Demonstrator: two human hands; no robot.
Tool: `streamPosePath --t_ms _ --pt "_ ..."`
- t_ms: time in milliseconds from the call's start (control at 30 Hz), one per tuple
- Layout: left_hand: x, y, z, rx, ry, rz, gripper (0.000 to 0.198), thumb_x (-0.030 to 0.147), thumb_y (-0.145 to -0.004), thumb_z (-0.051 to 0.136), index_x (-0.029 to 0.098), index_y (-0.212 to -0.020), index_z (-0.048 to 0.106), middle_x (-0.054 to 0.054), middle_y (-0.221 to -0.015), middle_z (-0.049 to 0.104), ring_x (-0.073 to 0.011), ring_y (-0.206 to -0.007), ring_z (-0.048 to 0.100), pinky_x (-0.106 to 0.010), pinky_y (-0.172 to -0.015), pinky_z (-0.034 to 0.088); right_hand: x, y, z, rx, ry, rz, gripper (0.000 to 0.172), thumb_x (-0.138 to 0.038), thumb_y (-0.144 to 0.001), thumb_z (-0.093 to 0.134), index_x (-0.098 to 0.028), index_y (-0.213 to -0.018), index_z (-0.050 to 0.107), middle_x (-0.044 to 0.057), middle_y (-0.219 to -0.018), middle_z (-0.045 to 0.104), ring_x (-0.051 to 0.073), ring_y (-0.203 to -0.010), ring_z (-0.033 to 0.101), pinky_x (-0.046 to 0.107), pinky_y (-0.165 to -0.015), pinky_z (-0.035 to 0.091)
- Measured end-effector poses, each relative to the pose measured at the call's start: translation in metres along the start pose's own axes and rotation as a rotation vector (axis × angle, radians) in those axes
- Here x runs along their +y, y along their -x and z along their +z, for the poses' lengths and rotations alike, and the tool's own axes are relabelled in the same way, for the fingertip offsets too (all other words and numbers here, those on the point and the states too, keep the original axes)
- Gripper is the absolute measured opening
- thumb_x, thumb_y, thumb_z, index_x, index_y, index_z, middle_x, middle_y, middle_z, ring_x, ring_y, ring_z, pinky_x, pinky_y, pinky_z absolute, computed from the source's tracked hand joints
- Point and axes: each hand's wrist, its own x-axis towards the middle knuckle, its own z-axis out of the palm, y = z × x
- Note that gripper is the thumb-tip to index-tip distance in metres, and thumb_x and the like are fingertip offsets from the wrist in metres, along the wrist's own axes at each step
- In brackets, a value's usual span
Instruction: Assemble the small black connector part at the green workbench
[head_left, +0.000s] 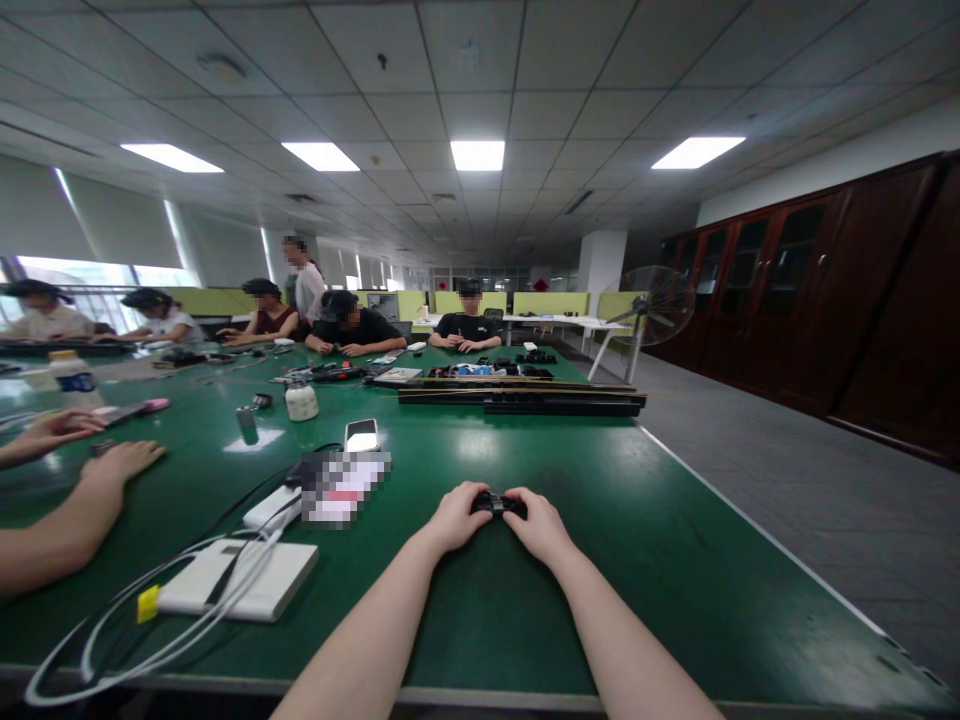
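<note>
Both of my hands meet over the green table (570,480) in front of me. My left hand (454,517) and my right hand (535,523) are both closed on one small black object (496,502) held between their fingertips. What the object is stays too small to make out. It sits just above the table top, about an arm's length from the near edge.
A phone (361,435), a white box with looped cables (240,580), a white adapter (271,507), a small jar (301,401) and long black bars (525,398) lie on the table. A neighbour's hands (112,462) rest at left. Several people sit at the far end. A fan (651,308) stands at right.
</note>
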Motion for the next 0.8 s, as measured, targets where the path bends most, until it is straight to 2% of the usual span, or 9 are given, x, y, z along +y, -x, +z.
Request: streamPosePath --t_ms 800 --pt "-0.0011 -0.0005 0.0011 0.011 0.005 0.0 0.041 0.024 -0.072 0.062 0.021 -0.112 0.056 -0.006 -0.11 0.06 -0.0231 -0.103 0.055 -0.034 -0.092 0.042 -0.0001 0.0002 0.0 -0.001 0.002 0.005 0.029 -0.024 -0.073 0.057 -0.025 -0.102 0.061 0.002 -0.103 0.066 0.019 -0.1 0.058 0.032 -0.09 0.043"
